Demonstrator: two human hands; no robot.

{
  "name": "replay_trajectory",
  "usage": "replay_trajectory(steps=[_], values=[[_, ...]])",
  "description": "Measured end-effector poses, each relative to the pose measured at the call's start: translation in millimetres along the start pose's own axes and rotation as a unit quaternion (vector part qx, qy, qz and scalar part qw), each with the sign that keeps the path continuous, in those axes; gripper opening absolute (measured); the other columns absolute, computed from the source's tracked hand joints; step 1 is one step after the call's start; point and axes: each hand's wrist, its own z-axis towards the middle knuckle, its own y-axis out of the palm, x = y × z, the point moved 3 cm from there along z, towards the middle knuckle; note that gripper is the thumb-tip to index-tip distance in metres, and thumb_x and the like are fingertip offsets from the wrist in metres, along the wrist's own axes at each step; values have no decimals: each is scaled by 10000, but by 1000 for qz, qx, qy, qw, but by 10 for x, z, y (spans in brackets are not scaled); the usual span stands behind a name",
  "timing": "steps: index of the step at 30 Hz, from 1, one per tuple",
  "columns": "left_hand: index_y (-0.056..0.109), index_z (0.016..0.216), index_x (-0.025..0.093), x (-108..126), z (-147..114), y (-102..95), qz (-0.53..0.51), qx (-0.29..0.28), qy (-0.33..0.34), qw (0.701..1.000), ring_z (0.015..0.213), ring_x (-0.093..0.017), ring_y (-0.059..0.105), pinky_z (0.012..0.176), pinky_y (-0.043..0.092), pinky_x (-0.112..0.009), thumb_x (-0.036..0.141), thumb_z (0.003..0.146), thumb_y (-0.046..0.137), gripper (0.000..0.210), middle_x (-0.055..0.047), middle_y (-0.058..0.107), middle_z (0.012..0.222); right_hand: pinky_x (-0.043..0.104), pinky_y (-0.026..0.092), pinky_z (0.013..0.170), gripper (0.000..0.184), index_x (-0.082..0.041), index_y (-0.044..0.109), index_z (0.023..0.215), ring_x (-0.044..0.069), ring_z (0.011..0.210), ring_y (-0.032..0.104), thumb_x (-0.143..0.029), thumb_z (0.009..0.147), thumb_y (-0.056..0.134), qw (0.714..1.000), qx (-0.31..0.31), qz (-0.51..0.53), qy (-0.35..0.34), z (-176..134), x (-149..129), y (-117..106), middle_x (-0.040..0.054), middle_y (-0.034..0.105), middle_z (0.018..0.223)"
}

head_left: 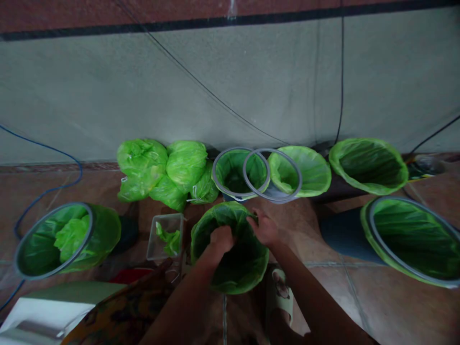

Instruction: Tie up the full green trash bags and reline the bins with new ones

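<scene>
A bin (pixel 230 287) lined with a green plastic bag stands in front of me, between my feet. My left hand (pixel 221 239) is inside its mouth with the fingers curled closed; whatever they hold, if anything, is hidden. At the right side of the same mouth, my right hand (pixel 265 229) has its fingers over the rim, pinching the green bin liner (pixel 257 254). The liner is folded outward over the edge all round, and the bottom of the bin is dark.
Several tied green bags (pixel 187 165) lie by the wall. Other lined bins stand at the back and right (pixel 368 165), and a lined bin (pixel 104 235) at left holds a crumpled green bag. Loose grey ring (pixel 245 175), clear tray (pixel 153 239) and blue cable (pixel 77 167) are nearby.
</scene>
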Motion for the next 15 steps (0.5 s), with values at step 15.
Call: replay_trajectory(steps=[15], values=[[672,990,234,30,560,-547,42,112,239,964,958,-189,618,901,440,-305,381,894,507,241,-45,697,983,223,443,781,324,-235,626,1158,162,902,665,-336,953,397,998,-27,-9,-48,192,-111,138,56,718,1038]])
